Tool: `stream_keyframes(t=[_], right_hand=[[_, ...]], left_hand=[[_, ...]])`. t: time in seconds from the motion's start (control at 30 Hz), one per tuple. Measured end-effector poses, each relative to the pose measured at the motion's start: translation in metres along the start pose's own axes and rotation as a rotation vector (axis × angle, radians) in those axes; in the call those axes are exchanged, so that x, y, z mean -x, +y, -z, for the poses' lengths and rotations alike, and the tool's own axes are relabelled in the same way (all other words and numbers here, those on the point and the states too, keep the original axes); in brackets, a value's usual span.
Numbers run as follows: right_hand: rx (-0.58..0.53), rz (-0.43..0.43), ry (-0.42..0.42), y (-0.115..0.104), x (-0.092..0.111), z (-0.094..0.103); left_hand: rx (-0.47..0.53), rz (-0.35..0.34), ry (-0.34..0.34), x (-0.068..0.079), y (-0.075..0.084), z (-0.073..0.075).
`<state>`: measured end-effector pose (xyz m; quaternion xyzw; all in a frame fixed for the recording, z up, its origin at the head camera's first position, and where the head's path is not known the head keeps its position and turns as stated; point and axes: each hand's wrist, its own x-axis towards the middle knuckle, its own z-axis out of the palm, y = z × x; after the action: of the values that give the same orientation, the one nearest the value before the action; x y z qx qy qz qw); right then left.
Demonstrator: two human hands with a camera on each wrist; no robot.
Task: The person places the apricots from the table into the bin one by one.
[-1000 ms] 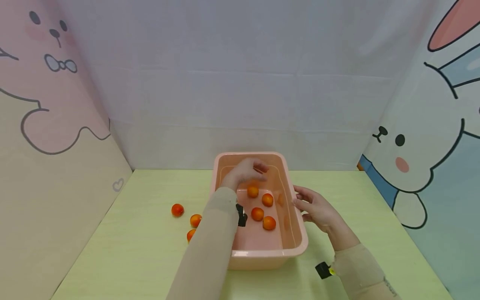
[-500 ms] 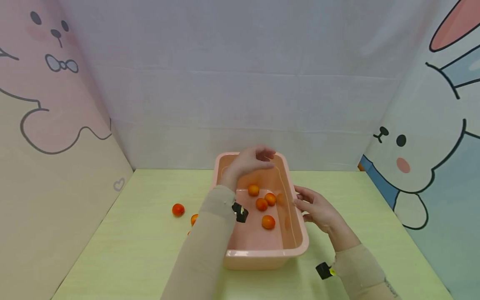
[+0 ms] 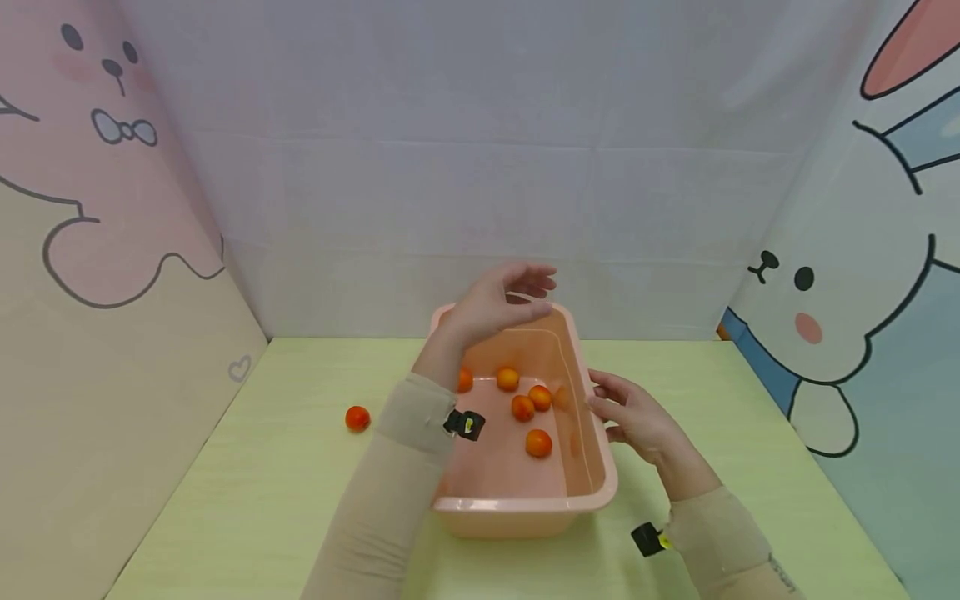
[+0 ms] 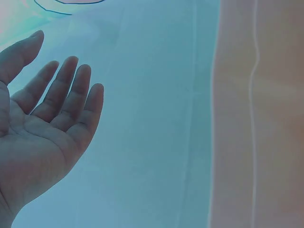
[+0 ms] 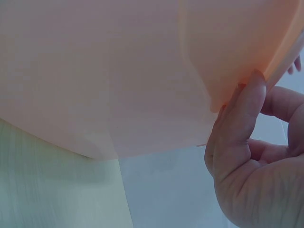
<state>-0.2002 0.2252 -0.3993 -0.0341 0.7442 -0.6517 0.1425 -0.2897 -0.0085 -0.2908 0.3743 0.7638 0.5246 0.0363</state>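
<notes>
A pink plastic basin stands on the table with several small orange-red round fruits inside; their exact kind is unclear. Over its far left rim hovers my left hand, holding nothing. The left wrist view shows that palm bare, its fingers loosely bent, apart from the basin. At the right side, my right hand holds the basin's rim. In the right wrist view, fingers bear on the outer wall just under the rim. One redder fruit lies on the table to the left.
A pale green tabletop bears the basin. A white cloth hangs behind it, with cartoon-printed panels at the left and right. My left sleeve hides part of the table and the basin's left side.
My left hand has risen from inside the basin toward its far edge. Some fruits have rolled inside, and my left forearm now covers the other table fruits. My right hand stays put.
</notes>
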Motion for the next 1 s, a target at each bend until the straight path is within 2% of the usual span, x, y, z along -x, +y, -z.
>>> stream_keyframes(t=[0.1, 0.37, 0.57, 0.67, 0.8, 1.0], right_hand=[[0.001, 0.002, -0.002, 0.0, 0.0, 0.0], [-0.001, -0.003, 0.004, -0.001, 0.001, 0.0], [-0.009, 0.001, -0.003, 0.0, 0.0, 0.0], [-0.012, 0.004, -0.009, 0.0, 0.0, 0.0], [-0.015, 0.009, -0.012, 0.001, 0.0, 0.0], [-0.018, 0.009, -0.004, 0.001, 0.001, 0.0]], left_hand=[[-0.022, -0.035, 0.016, 0.003, 0.009, 0.005], [-0.079, -0.071, 0.043, 0.012, 0.029, 0.026], [-0.092, -0.157, 0.112, 0.032, 0.057, 0.045], [-0.094, -0.173, 0.15, 0.044, 0.066, 0.051], [-0.093, -0.16, 0.183, 0.058, 0.063, 0.058], [-0.057, -0.158, 0.244, 0.078, 0.047, 0.072]])
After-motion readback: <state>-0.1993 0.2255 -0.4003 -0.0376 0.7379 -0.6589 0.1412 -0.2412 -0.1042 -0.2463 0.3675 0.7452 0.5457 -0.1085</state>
